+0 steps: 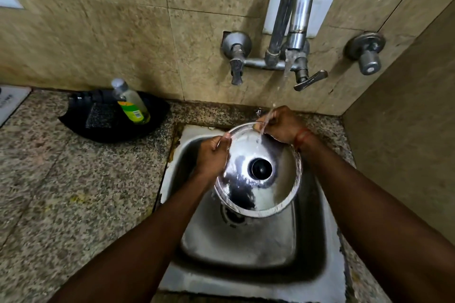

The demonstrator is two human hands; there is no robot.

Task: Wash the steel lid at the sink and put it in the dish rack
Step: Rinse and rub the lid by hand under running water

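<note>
the steel lid point(258, 170) is held tilted over the sink point(246, 248), knob side up, between both hands, with its far rim under the stream of water point(267, 120) falling from the tap point(295, 19). the rinsing step is judged to be in hand; no dish rack is seen, so the next move calls for the lid to be turned so the rest is wetted, then lifted clear and carried to a rack outside the view. the left hand point(213, 157) is closed on the lid's left edge, fingers curled over the rim. the right hand point(283, 125) is pinched on the far rim, right where the water lands. beyond the left hand, well apart on the counter point(73, 192), a soap bottle point(131, 103) is seen leaning in a black tray point(152, 110) beside a dark scrub pad point(101, 115).
</note>
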